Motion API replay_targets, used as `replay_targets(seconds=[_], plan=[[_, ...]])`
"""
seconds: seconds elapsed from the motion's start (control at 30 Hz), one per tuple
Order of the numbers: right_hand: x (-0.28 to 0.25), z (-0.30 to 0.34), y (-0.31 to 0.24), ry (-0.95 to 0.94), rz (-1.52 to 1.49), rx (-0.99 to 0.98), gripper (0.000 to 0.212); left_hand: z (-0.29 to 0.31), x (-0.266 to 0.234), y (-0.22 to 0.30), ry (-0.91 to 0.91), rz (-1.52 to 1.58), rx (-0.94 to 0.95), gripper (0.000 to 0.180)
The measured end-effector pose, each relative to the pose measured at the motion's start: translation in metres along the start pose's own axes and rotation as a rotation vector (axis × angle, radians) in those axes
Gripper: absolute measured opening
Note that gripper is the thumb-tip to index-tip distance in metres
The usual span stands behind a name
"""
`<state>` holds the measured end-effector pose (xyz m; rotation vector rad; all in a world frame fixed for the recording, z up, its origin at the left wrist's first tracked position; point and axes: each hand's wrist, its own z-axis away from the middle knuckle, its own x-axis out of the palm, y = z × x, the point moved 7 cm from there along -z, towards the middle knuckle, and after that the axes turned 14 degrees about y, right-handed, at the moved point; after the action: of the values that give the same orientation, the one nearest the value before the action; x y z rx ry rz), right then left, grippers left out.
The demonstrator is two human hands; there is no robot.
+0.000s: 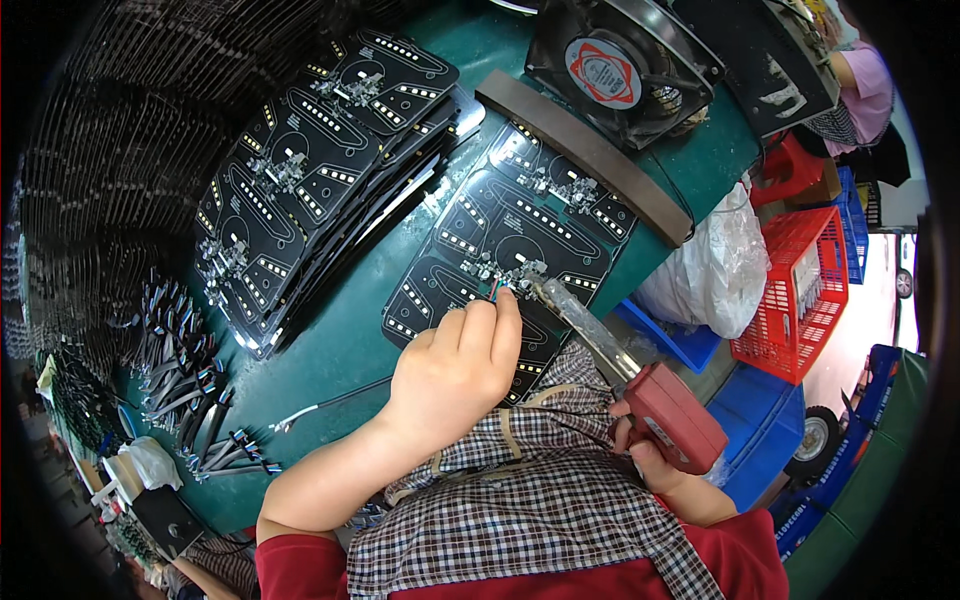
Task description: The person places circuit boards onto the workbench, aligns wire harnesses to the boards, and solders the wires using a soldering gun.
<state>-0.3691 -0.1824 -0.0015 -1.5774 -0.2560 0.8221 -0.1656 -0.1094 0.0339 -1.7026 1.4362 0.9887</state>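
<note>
Where the green counter (300, 375) spreads under the work, we note a tall stack of dark boards (330, 185) at left, and a black panel (455, 235) to its right, directly ahead of the person. The panel lies flat, its long axis slanting from near left to far right; a dark bar (590, 155) runs along its far right end.

Next in size, a red-handled gun tool (682, 420), nearer the right. We see the right hand (652, 464) closed round its grip, low and off the panel's near right side. Its barrel slants toward far left, so the tip comes in over the panel from the right; whether it touches, we can't tell.

From the opposite side the left hand (462, 350) bends over the panel's near half, fingers drawn together and pointing far right, pinching short coloured wires (497, 287); we cannot see the thumb. A grey cable (350, 400) trails left from beneath that wrist; its link to the wires is hidden.

Smallest: a cluster of metal parts (527, 272), mid-panel. The wires sit just beside it, the tip just right of the fingertips. We judge everything hinges on that narrow gap, with the left hand nearer the parts.
</note>
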Motion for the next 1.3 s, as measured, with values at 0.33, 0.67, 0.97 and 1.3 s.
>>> replay_targets(seconds=[0.33,0.67,0.97,1.3], plan=[[0.005,-0.001,0.005,-0.031,-0.193,0.175,0.037,0.002,0.005,0.006,0.004,-0.013,0.038,0.039],[0.004,-0.012,-0.023,-0.048,0.152,-0.376,0.057,0.001,0.005,0.008,-0.028,-0.037,0.049,0.039],[-0.009,-0.015,-0.002,0.136,-0.82,0.231,0.072,-0.003,0.0,0.008,-0.018,-0.037,0.079,0.029],[-0.016,-0.011,0.005,0.244,-0.704,0.11,0.048,0.071,-0.045,-0.001,-0.168,-0.022,-0.156,0.052]])
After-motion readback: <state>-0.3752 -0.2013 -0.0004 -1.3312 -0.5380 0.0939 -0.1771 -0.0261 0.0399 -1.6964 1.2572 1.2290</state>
